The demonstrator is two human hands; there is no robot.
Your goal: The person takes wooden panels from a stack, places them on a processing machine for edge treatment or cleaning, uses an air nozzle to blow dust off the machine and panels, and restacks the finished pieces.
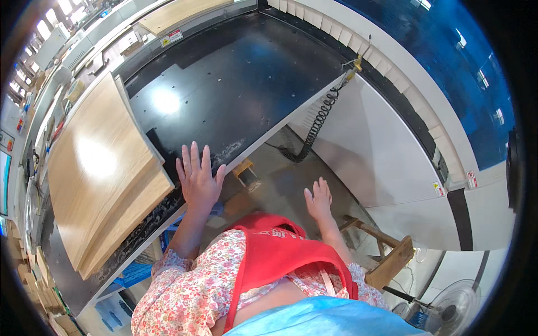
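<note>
My left hand [200, 178] is open, its fingers spread over the near edge of the black machine table [224, 95]. It holds nothing; whether the fingertips touch the surface I cannot tell. Close to its left lies a stack of wood-grain panels [106, 162], the panels slightly out of line with one another. My right hand [319, 200] hangs in the air above the floor, empty, with its fingers stretched out. A black coiled air hose [316, 126] runs beyond it, up to a brass-coloured air gun [354, 68] at the table's right corner.
The white machine housing [381, 145] with a blue cover [465, 67] stands on the right. A wooden stool [389, 260] and a fan [451, 308] are at the lower right. Another wood panel [179, 12] rests at the far edge. A small yellowish stand [245, 172] is under the table.
</note>
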